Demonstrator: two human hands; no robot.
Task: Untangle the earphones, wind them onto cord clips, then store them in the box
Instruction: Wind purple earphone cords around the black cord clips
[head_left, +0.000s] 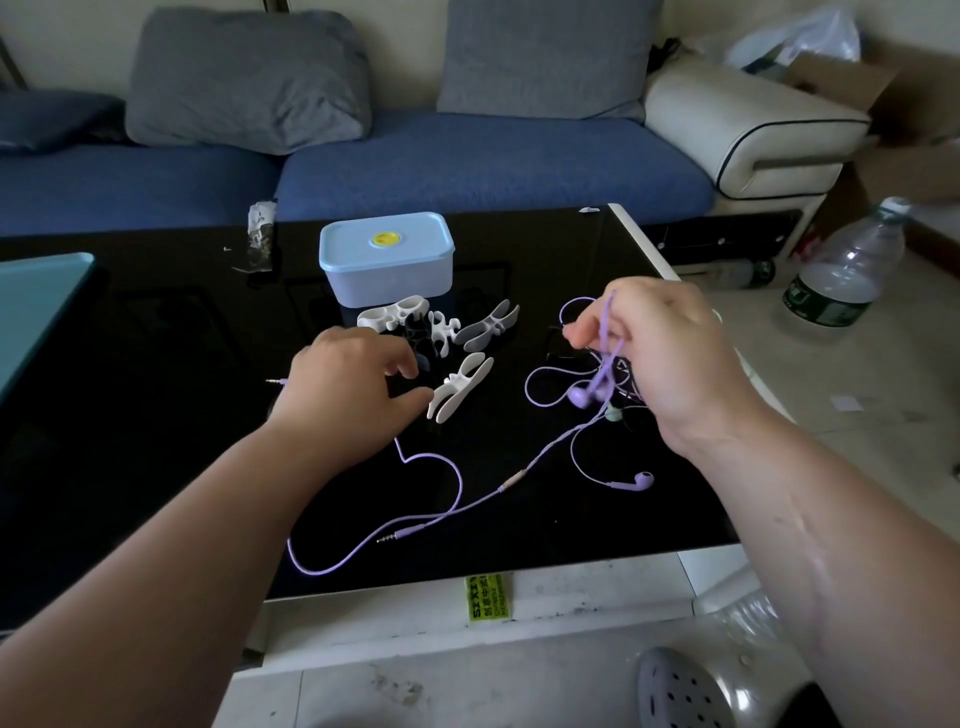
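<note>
Purple earphones (447, 514) lie tangled over the black table (156, 364), with one earbud (636, 480) and a jack plug (400, 535) near the front edge. My right hand (660, 353) pinches a purple cord above the tangle, and two earbuds (587, 395) dangle from it. My left hand (353, 389) hovers with curled fingers beside a white cord clip (460, 387), holding nothing that I can see. More white, grey and black cord clips (441, 325) sit behind it. The light blue box (387, 260) stands shut with its lid on.
A teal object (36, 312) covers the table's left side. A small packet (260, 234) lies at the back edge. A blue sofa (467, 161) runs behind the table. A large plastic bottle (847, 270) stands on the floor to the right.
</note>
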